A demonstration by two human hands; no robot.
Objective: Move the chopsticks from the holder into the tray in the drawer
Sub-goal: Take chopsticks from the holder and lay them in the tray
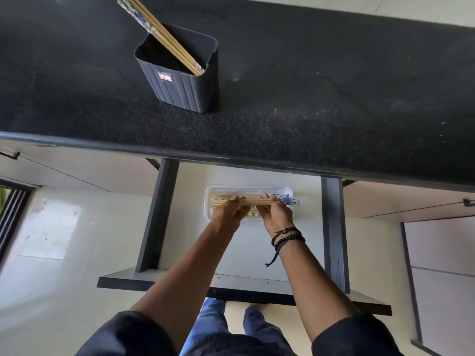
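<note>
Bamboo-coloured chopsticks, a bundle with blue-patterned ends pointing right, are held level over the white tray in the open drawer, with the left hand closed on the plain part and the right hand closed on the part nearer the patterned ends; further sticks can be seen already lying in the tray beneath. A few more chopsticks are left leaning in the dark ribbed holder on the black counter, so the task is judged partly done. The sticks are judged light, stiff and smooth, likely to roll and to slip endways out of a loose bundle, though not fragile. They are best pinched from the sides at two places along the length and kept parallel to the tray's long side. The patterned tips appear to reach past the tray's right rim, so a shift to the left may be needed before they are let go
</note>
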